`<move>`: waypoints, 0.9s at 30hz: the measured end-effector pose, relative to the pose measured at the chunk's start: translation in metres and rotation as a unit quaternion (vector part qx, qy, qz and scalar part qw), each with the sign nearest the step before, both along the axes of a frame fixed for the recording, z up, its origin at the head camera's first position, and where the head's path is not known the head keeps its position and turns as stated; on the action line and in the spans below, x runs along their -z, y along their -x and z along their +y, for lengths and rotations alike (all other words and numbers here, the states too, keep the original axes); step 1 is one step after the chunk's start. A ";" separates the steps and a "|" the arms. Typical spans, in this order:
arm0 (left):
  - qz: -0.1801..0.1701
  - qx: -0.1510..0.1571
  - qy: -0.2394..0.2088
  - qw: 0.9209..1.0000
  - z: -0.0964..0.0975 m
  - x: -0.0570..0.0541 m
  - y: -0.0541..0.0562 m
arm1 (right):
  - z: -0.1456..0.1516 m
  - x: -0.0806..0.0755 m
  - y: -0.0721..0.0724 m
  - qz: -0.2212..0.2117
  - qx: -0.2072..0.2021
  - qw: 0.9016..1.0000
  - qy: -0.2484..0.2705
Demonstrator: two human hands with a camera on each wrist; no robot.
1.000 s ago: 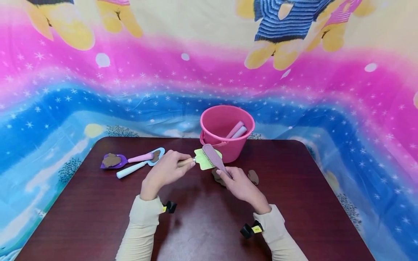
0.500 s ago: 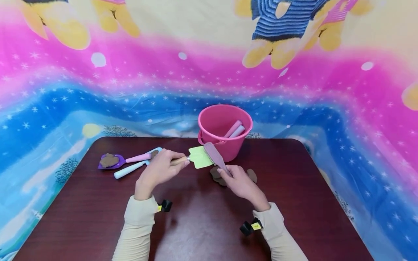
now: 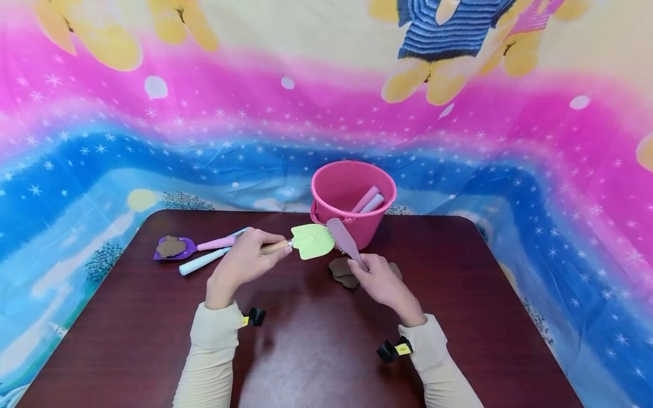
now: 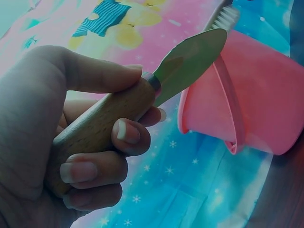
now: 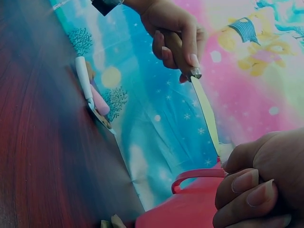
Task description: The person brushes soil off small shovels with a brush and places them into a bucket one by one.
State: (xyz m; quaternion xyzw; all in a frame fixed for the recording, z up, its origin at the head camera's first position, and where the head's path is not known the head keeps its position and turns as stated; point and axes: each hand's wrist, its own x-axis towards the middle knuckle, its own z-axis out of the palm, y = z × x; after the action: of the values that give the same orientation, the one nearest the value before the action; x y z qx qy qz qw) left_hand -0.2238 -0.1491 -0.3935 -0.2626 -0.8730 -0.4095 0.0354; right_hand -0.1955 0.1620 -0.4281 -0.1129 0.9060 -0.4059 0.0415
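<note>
My left hand (image 3: 245,260) grips the wooden handle of a small garden shovel with a light green blade (image 3: 311,241). In the left wrist view the thumb (image 4: 107,73) lies along the handle and the other fingers curl round it. My right hand (image 3: 380,283) holds a mauve brush (image 3: 346,238), its white bristles (image 4: 225,18) at the tip of the blade. Both tools are raised in front of the pink bucket (image 3: 368,229). Below the brush, brown clay-like lumps (image 3: 343,273) lie on the table, partly hidden by my right hand.
Inside the bucket stand a pink handle (image 3: 366,198) and a pale lavender one (image 3: 374,203). At the left lies a purple shovel (image 3: 190,248) bearing a brown lump (image 3: 171,246), beside a white-handled tool (image 3: 204,261). A printed cloth (image 3: 245,141) hangs behind the table.
My left hand and the green shovel have moved left. The brush has gone from across the middle of the blade to its tip, shifting slightly right.
</note>
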 end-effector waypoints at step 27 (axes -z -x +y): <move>-0.005 0.037 -0.024 0.999 0.014 0.007 0.003 | -0.008 -0.013 -0.011 0.018 0.004 0.999 0.040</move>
State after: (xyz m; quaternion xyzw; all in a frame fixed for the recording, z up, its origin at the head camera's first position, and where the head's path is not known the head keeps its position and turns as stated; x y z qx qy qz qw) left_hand -0.2268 -0.1351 -0.4004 -0.2917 -0.8529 -0.4323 0.0224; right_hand -0.1847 0.1538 -0.4147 -0.1184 0.8902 -0.4395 0.0188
